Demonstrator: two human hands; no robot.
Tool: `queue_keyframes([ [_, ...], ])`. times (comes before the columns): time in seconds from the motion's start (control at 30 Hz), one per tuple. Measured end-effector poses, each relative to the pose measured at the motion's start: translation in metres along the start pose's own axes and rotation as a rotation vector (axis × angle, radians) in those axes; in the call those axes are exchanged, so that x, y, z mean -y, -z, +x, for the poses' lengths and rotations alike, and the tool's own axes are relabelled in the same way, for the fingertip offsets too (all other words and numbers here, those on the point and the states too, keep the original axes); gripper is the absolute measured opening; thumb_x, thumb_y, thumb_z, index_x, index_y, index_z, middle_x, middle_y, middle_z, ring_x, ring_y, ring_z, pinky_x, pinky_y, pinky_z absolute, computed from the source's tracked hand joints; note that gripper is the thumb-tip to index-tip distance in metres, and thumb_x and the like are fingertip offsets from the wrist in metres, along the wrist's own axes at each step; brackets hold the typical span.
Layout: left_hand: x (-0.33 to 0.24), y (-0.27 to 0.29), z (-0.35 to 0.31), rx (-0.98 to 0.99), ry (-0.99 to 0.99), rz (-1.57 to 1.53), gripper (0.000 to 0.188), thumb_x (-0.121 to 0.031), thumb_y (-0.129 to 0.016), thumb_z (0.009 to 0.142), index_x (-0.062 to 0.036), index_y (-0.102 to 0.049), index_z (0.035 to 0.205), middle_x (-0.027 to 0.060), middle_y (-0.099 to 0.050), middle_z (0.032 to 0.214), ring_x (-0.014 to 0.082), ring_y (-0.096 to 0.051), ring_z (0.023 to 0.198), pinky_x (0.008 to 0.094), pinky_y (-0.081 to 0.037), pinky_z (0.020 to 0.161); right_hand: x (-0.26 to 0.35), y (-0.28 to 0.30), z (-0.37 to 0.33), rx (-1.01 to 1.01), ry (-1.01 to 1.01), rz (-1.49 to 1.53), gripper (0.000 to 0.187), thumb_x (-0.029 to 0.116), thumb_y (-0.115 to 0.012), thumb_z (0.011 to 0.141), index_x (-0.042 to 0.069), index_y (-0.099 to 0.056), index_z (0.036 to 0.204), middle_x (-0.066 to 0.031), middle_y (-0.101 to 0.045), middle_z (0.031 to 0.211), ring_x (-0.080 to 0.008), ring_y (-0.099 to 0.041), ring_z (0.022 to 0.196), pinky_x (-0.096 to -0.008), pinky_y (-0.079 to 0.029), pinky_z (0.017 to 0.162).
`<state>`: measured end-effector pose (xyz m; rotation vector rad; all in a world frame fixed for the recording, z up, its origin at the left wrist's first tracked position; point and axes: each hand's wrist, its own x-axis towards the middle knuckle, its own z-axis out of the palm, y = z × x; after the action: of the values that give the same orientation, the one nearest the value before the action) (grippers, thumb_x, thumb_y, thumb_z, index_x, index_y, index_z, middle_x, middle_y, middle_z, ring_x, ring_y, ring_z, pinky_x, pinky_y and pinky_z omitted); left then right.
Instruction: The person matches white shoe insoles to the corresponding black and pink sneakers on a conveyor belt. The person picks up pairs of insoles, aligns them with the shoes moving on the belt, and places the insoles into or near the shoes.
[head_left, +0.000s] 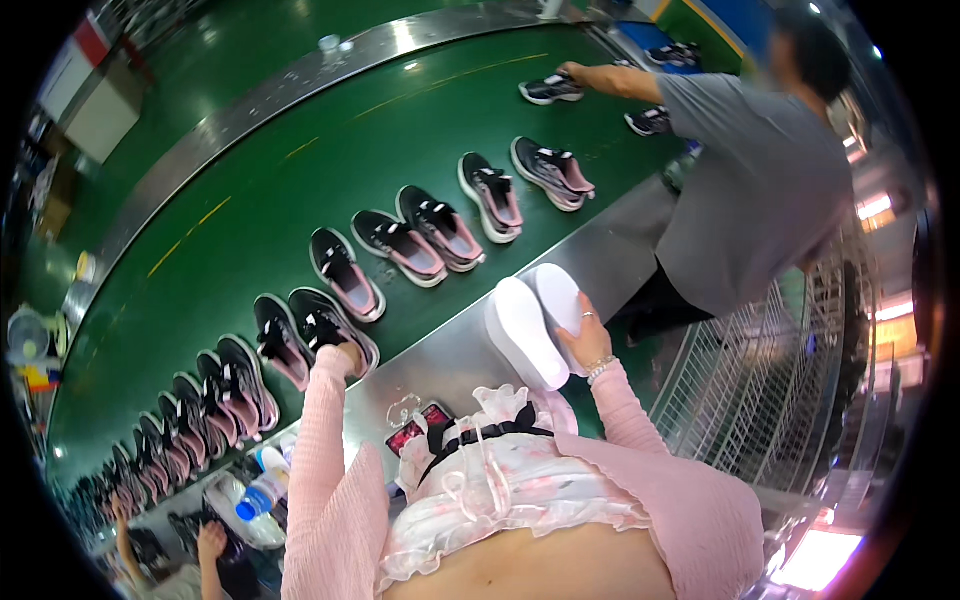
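Note:
My left hand (350,358) reaches into the heel opening of a black sneaker (318,318) with pink lining and a white sole; its fingers are hidden inside. On the metal edge of the line, my right hand (586,338) grips the right one of two thick stacks of white insoles (560,298), thumb on top and fingers around the side. The other white insole stack (522,335) lies against it on the left. Just left of the shoe in my left hand's reach stands another black sneaker (280,340).
More sneakers (420,245) line the green belt (250,215) both ways. A phone (415,428) lies on the metal ledge (430,365) near my waist, a blue-capped bottle (260,497) farther left. A grey-shirted co-worker (755,190) holds a sneaker at right, beside a wire rack (760,370). Another person's hands (212,542) show lower left.

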<state>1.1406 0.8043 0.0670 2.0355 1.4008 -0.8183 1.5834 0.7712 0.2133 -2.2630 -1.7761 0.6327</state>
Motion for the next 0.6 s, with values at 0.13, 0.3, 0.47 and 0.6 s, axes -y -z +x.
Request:
queue_keyframes([
  [0.13,0.06,-0.07,0.044,0.281,-0.019,0.377,0.024,-0.023,-0.046,0.074,-0.0151,-0.06,0.091,0.0038,-0.058,0.095,0.0184,-0.056,0.085,0.033,-0.045,0.068,0.024,-0.002,0.004,-0.012,0.175,-0.176,0.079,0.023,-0.065,0.062,0.005,-0.021,0.124,-0.0187,-0.037,0.117,-0.0334,-0.039,0.105,-0.0364,-0.033,0.088],
  [0.3,-0.003,0.019,0.025,0.226,0.129,0.234,0.034,-0.026,-0.043,0.075,-0.011,-0.049,0.106,0.008,-0.047,0.11,0.0215,-0.046,0.1,0.0327,-0.037,0.08,-0.002,-0.002,0.004,-0.055,0.052,-0.093,0.079,0.022,-0.065,0.062,0.005,-0.019,0.124,-0.0211,-0.043,0.109,-0.0355,-0.044,0.098,-0.0387,-0.037,0.083],
  [0.47,-0.039,0.105,-0.068,0.309,0.217,0.076,0.038,-0.021,-0.045,0.076,-0.0072,-0.045,0.111,0.0126,-0.044,0.115,0.0248,-0.044,0.105,0.0345,-0.038,0.084,-0.002,-0.003,0.005,-0.04,0.008,-0.048,0.074,0.022,-0.062,0.065,0.005,-0.02,0.124,-0.0224,-0.045,0.102,-0.036,-0.046,0.094,-0.04,-0.04,0.077],
  [0.6,-0.055,0.106,-0.077,-0.438,0.146,-0.375,0.043,-0.016,-0.053,0.07,-0.0018,-0.041,0.11,0.014,-0.046,0.109,0.0253,-0.041,0.107,0.0359,-0.037,0.086,-0.003,-0.008,0.005,-0.247,0.205,-0.095,0.07,0.022,-0.061,0.065,0.004,-0.025,0.122,-0.0204,-0.04,0.11,-0.0333,-0.044,0.098,-0.0398,-0.038,0.08],
])
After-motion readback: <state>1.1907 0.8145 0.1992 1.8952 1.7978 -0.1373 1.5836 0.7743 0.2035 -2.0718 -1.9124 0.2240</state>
